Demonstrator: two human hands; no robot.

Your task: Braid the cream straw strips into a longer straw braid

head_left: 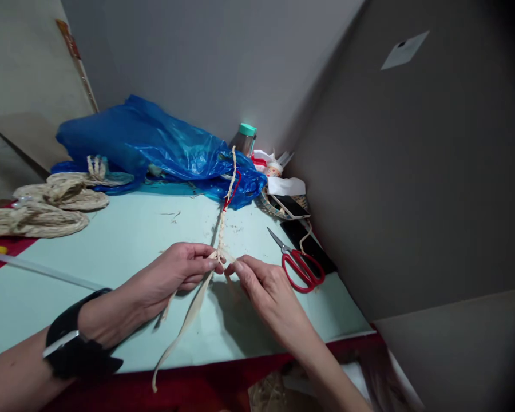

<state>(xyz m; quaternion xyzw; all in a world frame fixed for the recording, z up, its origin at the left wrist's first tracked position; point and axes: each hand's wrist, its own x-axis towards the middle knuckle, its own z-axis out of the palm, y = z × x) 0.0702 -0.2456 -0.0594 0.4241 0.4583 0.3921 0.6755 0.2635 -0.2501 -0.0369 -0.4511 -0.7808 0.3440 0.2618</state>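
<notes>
A pale braided cord (222, 228) runs from the blue bag down toward me, with a red string (233, 191) beside its upper part. My left hand (194, 266) pinches the braid's near end between thumb and fingers. Close by on the right, my right hand (253, 276) is closed on a loose strand of the same pale fibre. One long flat strand (193, 312) hangs from the braid under my left hand, past the table's front edge. A shorter strand end shows below the left palm.
Red-handled scissors (302, 269) lie right of my hands, near a basket (274, 207) holding a phone (290, 206). A blue plastic bag (154, 143) and a bottle (244, 137) stand behind. Fibre bundles (38, 220) and a yellow-ended stick (47, 270) lie left.
</notes>
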